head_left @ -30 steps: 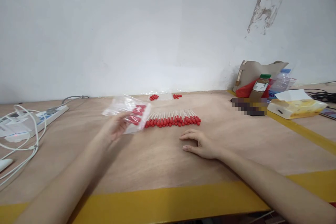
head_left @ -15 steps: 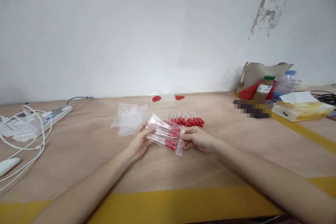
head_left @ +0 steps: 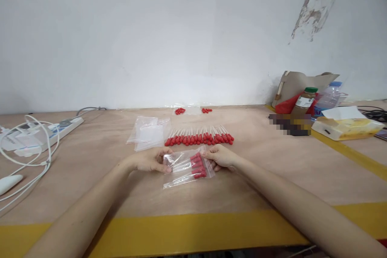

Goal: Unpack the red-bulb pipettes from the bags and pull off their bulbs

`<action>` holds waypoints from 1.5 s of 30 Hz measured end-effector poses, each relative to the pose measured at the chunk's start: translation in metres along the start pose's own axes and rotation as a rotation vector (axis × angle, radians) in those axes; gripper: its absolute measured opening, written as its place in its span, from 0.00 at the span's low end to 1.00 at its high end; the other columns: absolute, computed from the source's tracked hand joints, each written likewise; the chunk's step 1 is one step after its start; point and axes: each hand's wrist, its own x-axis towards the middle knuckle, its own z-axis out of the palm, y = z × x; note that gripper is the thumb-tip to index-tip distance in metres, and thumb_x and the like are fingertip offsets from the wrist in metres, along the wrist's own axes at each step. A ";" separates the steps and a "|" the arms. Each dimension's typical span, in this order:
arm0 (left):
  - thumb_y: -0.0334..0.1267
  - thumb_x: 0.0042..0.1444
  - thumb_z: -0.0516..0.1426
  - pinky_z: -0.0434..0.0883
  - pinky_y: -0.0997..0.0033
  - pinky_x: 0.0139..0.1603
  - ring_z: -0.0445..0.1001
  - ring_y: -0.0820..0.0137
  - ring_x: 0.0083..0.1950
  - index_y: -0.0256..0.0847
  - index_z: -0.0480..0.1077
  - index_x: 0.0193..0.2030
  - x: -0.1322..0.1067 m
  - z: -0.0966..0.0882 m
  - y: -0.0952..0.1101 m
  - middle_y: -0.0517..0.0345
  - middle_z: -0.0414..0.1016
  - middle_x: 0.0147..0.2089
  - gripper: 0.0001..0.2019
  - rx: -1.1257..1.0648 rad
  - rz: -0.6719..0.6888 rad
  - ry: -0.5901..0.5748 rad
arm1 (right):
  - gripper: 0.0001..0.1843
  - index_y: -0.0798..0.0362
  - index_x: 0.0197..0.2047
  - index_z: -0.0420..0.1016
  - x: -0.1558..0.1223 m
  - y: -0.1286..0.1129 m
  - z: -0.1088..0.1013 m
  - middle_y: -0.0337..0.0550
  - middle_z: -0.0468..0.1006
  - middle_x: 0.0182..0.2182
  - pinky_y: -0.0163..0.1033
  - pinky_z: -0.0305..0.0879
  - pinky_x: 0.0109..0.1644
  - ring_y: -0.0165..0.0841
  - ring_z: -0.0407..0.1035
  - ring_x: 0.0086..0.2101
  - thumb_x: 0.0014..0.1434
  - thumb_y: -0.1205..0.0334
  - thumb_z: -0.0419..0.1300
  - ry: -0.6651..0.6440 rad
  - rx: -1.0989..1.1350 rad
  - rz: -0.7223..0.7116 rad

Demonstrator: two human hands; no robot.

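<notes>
A clear zip bag (head_left: pixel 183 166) holds several white sticks with red tips, the red ends towards its right side. My right hand (head_left: pixel 220 156) pinches the bag's upper right corner between thumb and fingers. At the left edge is my left hand (head_left: pixel 152 160), thumb and fingers apart, the thumb tip touching the plastic. Just beyond the bag lies a row of red-tipped sticks (head_left: pixel 198 139), red ends facing me. Flat clear bags (head_left: pixel 148 133) lie in a stack to the left of the row.
Small red pieces on clear plastic (head_left: pixel 180 111) lie by the wall. A power strip (head_left: pixel 65 131) with white cables (head_left: pixel 48 157) is at left. On the right stand a green-capped bottle (head_left: pixel 304 102), a water bottle (head_left: pixel 329 96), a tissue pack (head_left: pixel 347 125) and a beige bag (head_left: pixel 302 80).
The filled bag has come down and nearer, uncovering the row of sticks. My left hand has loosened from around the bag's end to its left edge; my right hand keeps its pinch.
</notes>
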 end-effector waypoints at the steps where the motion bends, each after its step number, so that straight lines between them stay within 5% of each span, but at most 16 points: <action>1: 0.46 0.42 0.62 0.63 0.76 0.28 0.67 0.73 0.29 0.41 0.65 0.46 -0.001 -0.001 0.001 0.63 0.68 0.29 0.24 0.067 0.018 0.042 | 0.22 0.59 0.20 0.68 -0.001 0.000 0.000 0.38 0.70 0.14 0.24 0.60 0.15 0.21 0.63 0.14 0.51 0.48 0.59 0.021 -0.003 -0.003; 5: 0.47 0.44 0.61 0.65 0.72 0.34 0.68 0.66 0.38 0.40 0.66 0.46 0.002 0.010 0.007 0.56 0.70 0.37 0.23 0.317 0.052 0.389 | 0.14 0.60 0.27 0.71 -0.009 0.000 -0.006 0.41 0.75 0.21 0.25 0.65 0.22 0.24 0.70 0.21 0.49 0.55 0.62 -0.045 0.057 0.034; 8: 0.44 0.52 0.56 0.65 0.68 0.43 0.66 0.65 0.46 0.42 0.67 0.45 0.010 0.029 0.016 0.54 0.67 0.45 0.15 0.456 0.305 0.557 | 0.14 0.58 0.35 0.71 -0.017 0.000 -0.007 0.40 0.76 0.25 0.26 0.67 0.27 0.25 0.71 0.25 0.43 0.66 0.65 -0.101 0.157 0.036; 12: 0.36 0.58 0.50 0.65 0.67 0.48 0.66 0.68 0.47 0.42 0.68 0.45 0.028 0.048 0.030 0.53 0.66 0.45 0.11 0.563 0.562 0.428 | 0.23 0.57 0.40 0.65 -0.021 0.000 0.000 0.36 0.74 0.19 0.29 0.67 0.24 0.26 0.69 0.20 0.39 0.73 0.64 -0.012 0.196 0.094; 19: 0.31 0.59 0.48 0.65 0.65 0.48 0.64 0.65 0.51 0.43 0.70 0.48 0.056 0.050 0.044 0.49 0.65 0.50 0.14 0.759 0.731 0.338 | 0.24 0.55 0.38 0.60 -0.022 0.000 0.010 0.33 0.72 0.15 0.28 0.62 0.21 0.26 0.67 0.18 0.37 0.74 0.65 0.046 0.226 0.048; 26: 0.32 0.59 0.49 0.66 0.70 0.44 0.68 0.70 0.46 0.44 0.73 0.41 0.058 0.057 0.034 0.53 0.70 0.46 0.11 0.731 0.821 0.361 | 0.32 0.55 0.40 0.56 -0.021 0.004 0.011 0.32 0.72 0.15 0.28 0.61 0.20 0.27 0.67 0.17 0.35 0.71 0.69 0.082 0.213 0.043; 36: 0.35 0.62 0.45 0.65 0.71 0.41 0.71 0.71 0.40 0.40 0.72 0.34 0.060 0.057 0.029 0.53 0.75 0.36 0.15 0.804 0.883 0.415 | 0.29 0.53 0.33 0.57 -0.022 0.004 0.007 0.30 0.71 0.15 0.28 0.61 0.20 0.25 0.66 0.17 0.33 0.64 0.71 0.059 0.227 0.014; 41: 0.31 0.61 0.44 0.64 0.72 0.39 0.70 0.71 0.37 0.39 0.71 0.32 0.060 0.057 0.026 0.54 0.74 0.35 0.15 0.842 0.838 0.483 | 0.16 0.54 0.33 0.62 -0.022 0.007 0.002 0.34 0.71 0.21 0.28 0.61 0.21 0.26 0.68 0.23 0.46 0.55 0.63 -0.079 0.072 -0.198; 45: 0.27 0.59 0.44 0.64 0.74 0.35 0.69 0.72 0.35 0.38 0.68 0.33 0.061 0.057 0.021 0.55 0.72 0.34 0.13 0.838 0.794 0.470 | 0.05 0.54 0.34 0.68 -0.022 0.013 -0.001 0.38 0.72 0.26 0.31 0.63 0.28 0.26 0.67 0.27 0.51 0.63 0.57 0.026 -0.313 -0.584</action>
